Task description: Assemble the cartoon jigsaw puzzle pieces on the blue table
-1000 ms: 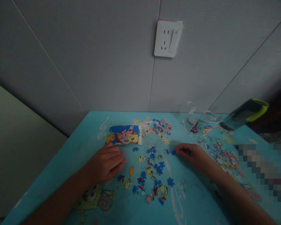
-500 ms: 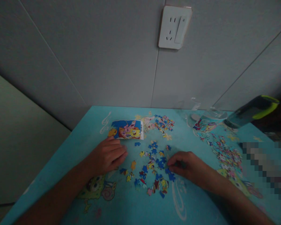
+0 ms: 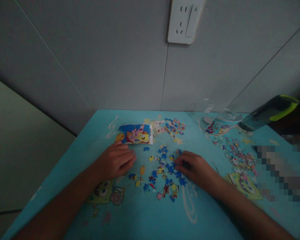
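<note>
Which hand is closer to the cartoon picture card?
Left. The left hand rests just below the cartoon picture card, fingertips near its lower edge. The right hand is farther off to the right, among the loose puzzle pieces.

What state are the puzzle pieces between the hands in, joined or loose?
Loose: the puzzle pieces lie scattered, mostly apart, with blue table showing between them. The right hand rests fingertips on some.

Dim, soft focus, wide-angle edge distortion, pixelated right patch
</note>
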Available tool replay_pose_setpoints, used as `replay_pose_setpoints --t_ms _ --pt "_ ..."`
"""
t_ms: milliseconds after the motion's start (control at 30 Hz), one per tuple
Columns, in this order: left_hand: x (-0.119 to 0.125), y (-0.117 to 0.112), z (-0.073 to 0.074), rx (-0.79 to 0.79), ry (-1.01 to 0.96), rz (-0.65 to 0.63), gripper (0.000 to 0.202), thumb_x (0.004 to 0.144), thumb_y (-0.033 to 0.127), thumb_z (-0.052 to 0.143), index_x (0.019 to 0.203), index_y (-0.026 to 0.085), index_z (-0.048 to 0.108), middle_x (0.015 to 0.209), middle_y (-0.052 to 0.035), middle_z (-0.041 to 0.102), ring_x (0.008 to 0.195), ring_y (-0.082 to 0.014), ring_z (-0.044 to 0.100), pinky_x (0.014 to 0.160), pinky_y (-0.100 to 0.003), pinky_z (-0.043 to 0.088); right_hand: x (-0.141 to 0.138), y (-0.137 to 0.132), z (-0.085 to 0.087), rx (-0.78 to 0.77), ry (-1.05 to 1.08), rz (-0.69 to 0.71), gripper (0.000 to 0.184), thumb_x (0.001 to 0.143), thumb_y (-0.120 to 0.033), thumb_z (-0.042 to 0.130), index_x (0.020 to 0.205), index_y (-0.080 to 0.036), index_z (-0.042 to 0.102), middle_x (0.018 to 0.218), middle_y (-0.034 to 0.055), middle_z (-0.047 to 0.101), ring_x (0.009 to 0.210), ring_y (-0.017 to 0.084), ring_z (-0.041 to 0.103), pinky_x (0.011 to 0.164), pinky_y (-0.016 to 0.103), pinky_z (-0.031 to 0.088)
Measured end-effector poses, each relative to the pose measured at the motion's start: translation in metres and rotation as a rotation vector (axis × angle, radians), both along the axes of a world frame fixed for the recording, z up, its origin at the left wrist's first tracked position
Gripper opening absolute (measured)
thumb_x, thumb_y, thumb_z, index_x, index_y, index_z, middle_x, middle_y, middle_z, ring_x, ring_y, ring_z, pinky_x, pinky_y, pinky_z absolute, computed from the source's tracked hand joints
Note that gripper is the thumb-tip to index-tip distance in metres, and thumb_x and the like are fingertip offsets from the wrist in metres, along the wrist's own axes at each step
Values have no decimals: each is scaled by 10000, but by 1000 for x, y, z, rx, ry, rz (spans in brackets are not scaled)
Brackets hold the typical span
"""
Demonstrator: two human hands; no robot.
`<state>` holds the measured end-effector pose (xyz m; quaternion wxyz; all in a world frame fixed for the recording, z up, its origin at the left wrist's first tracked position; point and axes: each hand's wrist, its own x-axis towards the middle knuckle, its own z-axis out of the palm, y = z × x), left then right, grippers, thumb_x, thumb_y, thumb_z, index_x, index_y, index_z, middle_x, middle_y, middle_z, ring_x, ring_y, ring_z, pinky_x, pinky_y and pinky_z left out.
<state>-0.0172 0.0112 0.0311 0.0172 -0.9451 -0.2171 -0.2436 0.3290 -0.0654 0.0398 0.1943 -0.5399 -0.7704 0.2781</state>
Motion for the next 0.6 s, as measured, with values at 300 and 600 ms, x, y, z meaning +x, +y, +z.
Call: replay_pose_setpoints --t_ms 300,600 --pt "-3 0 -3 8 3 10 205 984 202 524 829 185 658 708 -5 560 680 -157 479 699 -346 386 4 0 -1 -19 -3 -1 82 935 -253 670 1000 -230 715 975 46 671 818 176 644 756 310 509" --pt "-2 0 -1 9 37 22 226 987 196 533 776 186 614 696 1 586 693 -157 495 732 -350 366 9 2 2 -58 -3 35 63 940 -264 664 968 -232 711 955 34 667 792 169 626 725 300 491"
